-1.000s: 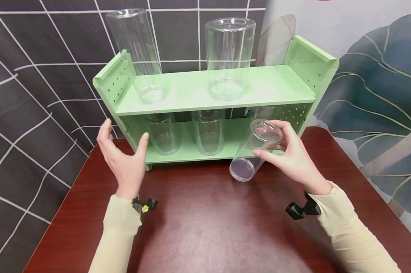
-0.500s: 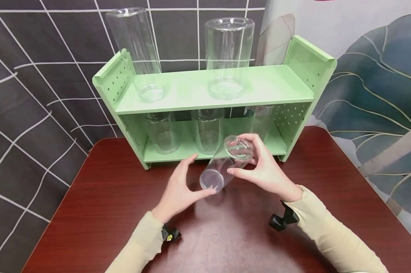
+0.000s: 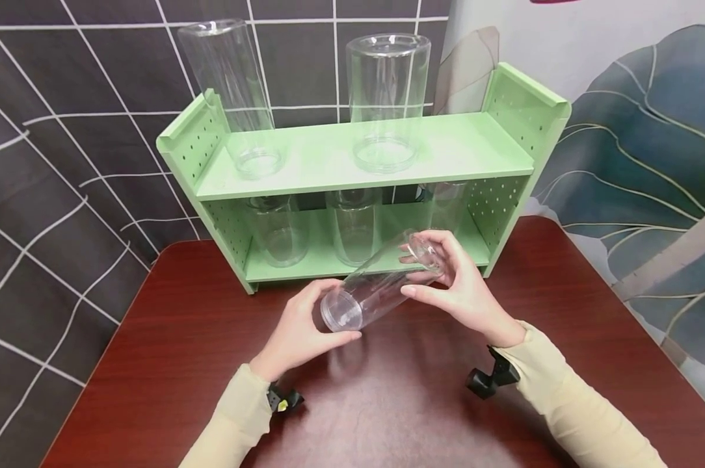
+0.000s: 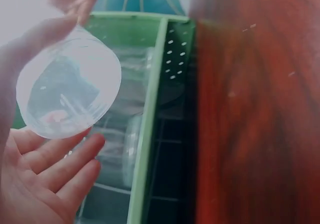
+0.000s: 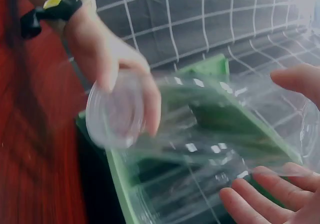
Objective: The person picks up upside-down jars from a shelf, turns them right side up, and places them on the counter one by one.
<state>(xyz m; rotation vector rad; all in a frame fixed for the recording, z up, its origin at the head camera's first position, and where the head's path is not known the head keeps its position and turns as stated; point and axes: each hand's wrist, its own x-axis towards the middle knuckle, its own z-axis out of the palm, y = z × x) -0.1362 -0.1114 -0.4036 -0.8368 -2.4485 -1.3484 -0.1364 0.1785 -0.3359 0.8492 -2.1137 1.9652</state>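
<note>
A clear plastic jar lies tilted in the air between both hands, above the table and in front of the green shelf. Its lower left end, with a cloudy round rim, is held by my left hand, thumb below and fingers around the far side. My right hand grips the raised right end between thumb and fingers. In the left wrist view the round end of the jar sits between thumb and fingers. The right wrist view shows the jar lengthwise, seen through to the shelf behind.
The green two-tier shelf stands at the back of the dark red table. Clear jars stand on it: a tall one and a wide one on top, several below. A tiled wall rises behind.
The right hand has brought the jar left and down from the shelf's right side. My left hand came in from the left and took hold of its lower end; the jar now lies flatter.
</note>
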